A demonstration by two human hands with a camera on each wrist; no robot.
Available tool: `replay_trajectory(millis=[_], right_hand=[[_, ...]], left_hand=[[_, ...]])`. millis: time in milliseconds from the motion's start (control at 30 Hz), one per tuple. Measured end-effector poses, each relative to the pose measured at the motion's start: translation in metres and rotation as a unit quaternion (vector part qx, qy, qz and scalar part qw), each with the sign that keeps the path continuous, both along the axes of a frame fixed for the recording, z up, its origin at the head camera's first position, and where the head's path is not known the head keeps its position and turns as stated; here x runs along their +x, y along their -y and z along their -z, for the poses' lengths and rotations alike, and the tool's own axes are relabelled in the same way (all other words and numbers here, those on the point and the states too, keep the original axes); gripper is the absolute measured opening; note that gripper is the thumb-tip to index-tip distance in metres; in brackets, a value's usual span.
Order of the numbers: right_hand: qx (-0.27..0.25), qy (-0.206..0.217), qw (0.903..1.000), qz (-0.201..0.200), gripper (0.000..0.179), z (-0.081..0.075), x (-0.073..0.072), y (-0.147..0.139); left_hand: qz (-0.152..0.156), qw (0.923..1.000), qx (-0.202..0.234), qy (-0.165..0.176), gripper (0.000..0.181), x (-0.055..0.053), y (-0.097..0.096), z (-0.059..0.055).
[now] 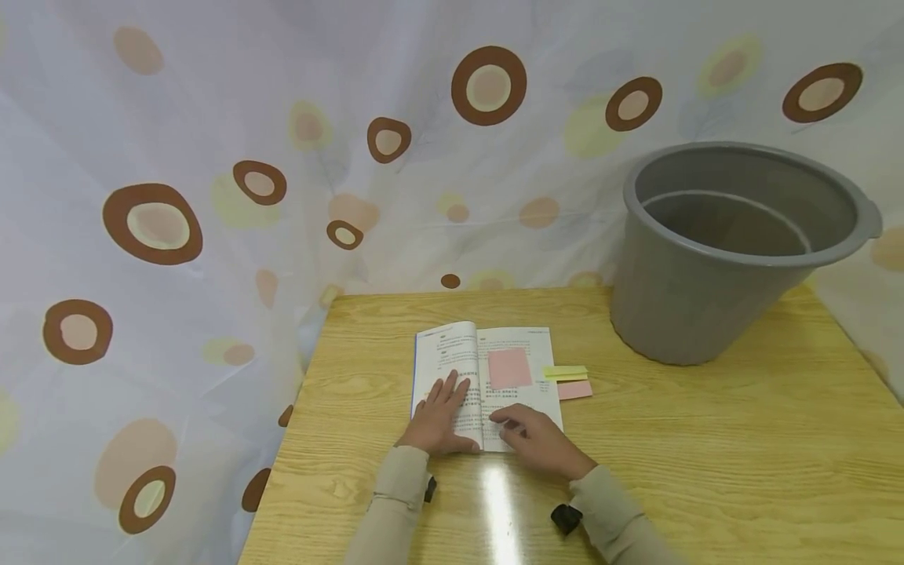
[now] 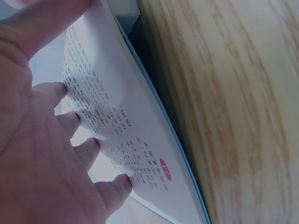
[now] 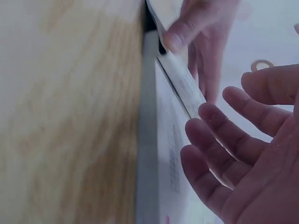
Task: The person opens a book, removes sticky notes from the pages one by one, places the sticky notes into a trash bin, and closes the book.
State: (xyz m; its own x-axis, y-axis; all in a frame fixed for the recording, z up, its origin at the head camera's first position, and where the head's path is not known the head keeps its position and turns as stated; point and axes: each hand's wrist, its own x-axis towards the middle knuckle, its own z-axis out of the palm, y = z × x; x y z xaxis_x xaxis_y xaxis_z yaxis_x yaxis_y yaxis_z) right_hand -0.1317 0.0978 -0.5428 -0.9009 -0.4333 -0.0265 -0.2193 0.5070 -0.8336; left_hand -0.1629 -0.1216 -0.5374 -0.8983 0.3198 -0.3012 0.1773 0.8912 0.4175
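Observation:
An open book with printed pages lies on the wooden table. My left hand rests on its left page with the fingers spread and the thumb near the spine. In the left wrist view, those fingertips touch the page. My right hand is over the lower part of the right page, fingers loosely bent, holding nothing. The right wrist view shows its palm and relaxed fingers beside the page. A square pink sticky note lies on the right page. A yellow strip and a pink strip stick out past that page's outer edge.
A large grey bucket stands at the back right of the table. Behind the table hangs a pale sheet patterned with brown and yellow rounds, which also runs along the left side.

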Motion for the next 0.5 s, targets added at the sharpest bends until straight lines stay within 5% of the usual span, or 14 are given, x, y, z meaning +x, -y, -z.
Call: replay_trajectory(millis=[333, 500], right_hand=[[-0.022, -0.026, 0.9928, 0.115, 0.026, -0.014, -0.027, -0.048], [0.006, -0.066, 0.9848, 0.161, 0.028, -0.018, -0.045, -0.074]], left_hand=[[-0.005, 0.9999, 0.007, 0.014, 0.114, -0.001, -0.002, -0.002], [-0.006, 0.9998, 0.009, 0.014, 0.114, 0.0, -0.002, -0.002]])
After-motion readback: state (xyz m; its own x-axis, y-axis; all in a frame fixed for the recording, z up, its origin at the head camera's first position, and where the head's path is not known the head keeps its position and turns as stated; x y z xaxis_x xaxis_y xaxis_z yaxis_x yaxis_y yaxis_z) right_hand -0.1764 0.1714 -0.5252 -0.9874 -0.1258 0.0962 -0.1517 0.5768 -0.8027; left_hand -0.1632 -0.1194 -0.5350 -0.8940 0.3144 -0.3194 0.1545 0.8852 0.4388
